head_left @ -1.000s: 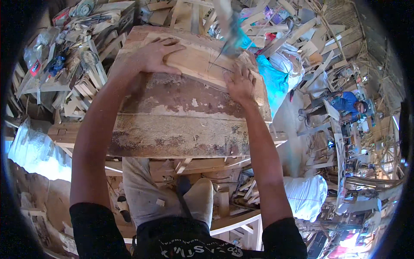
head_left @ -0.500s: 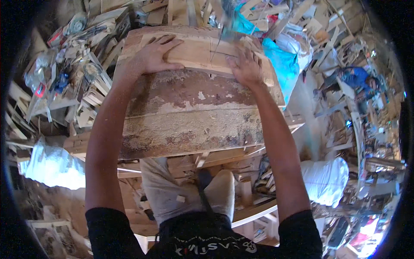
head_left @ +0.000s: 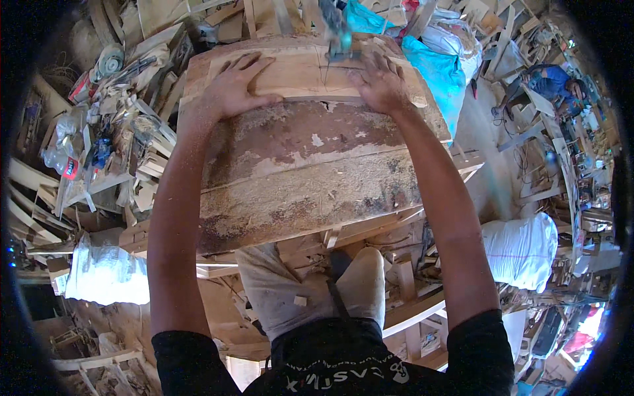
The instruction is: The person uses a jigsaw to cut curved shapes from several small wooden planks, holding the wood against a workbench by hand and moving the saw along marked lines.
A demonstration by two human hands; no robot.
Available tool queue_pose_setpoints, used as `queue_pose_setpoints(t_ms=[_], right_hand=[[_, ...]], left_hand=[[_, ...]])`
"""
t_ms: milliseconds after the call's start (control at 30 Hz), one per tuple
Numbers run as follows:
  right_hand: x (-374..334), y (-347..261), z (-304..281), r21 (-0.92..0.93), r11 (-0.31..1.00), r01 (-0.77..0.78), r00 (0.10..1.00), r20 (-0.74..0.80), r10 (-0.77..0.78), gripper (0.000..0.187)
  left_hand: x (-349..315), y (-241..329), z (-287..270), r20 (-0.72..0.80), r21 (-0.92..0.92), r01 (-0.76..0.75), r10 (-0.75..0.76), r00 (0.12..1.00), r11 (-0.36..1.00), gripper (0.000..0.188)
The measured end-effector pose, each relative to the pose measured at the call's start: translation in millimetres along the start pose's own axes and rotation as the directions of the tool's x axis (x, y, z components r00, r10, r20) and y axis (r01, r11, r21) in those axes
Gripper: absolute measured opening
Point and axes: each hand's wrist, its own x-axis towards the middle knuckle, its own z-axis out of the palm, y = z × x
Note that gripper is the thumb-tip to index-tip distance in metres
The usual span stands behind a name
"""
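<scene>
A pale wooden board [head_left: 297,80] lies across the far part of a worn brown tabletop [head_left: 317,142] dusted with sawdust. On the board's left part rests my left hand [head_left: 238,86], palm down, thumb and fingers spread. Flat on its right part is my right hand [head_left: 382,84], fingers stretched away from me. Between them a blurred greenish machine part [head_left: 340,43] hangs over the far edge. A thin upright line below it meets the board close to my right fingers; whether it is a blade or a mark I cannot tell.
Wood offcuts [head_left: 155,135] pile up at the left, near a plastic bottle [head_left: 66,165]. A turquoise sack [head_left: 436,76] stands beyond the table's right edge. White sacks [head_left: 522,251] lie at both sides. A person in blue [head_left: 548,82] works at the far right.
The view has turned a little, so table, arms and sacks sit differently in the picture. Both hands remain on the board in nearly the same places.
</scene>
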Motion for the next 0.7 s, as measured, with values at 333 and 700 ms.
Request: queue_pose_setpoints(t_ms=[333,700], right_hand=[[6.2,6.7,9.3,-0.025,0.997,0.079,0.997,-0.019,-0.080,0.070],[10.7,7.0,16.9,0.000,0.991,0.133,0.985,-0.112,-0.133,0.064]], left_hand=[[-2.0,1.5,-0.3,-0.031,0.025,0.013,-0.012,0.999,1.000,0.094],[-0.9,-10.4,6.5,-0.082,0.024,-0.013,0.015,0.997,1.000,0.099]])
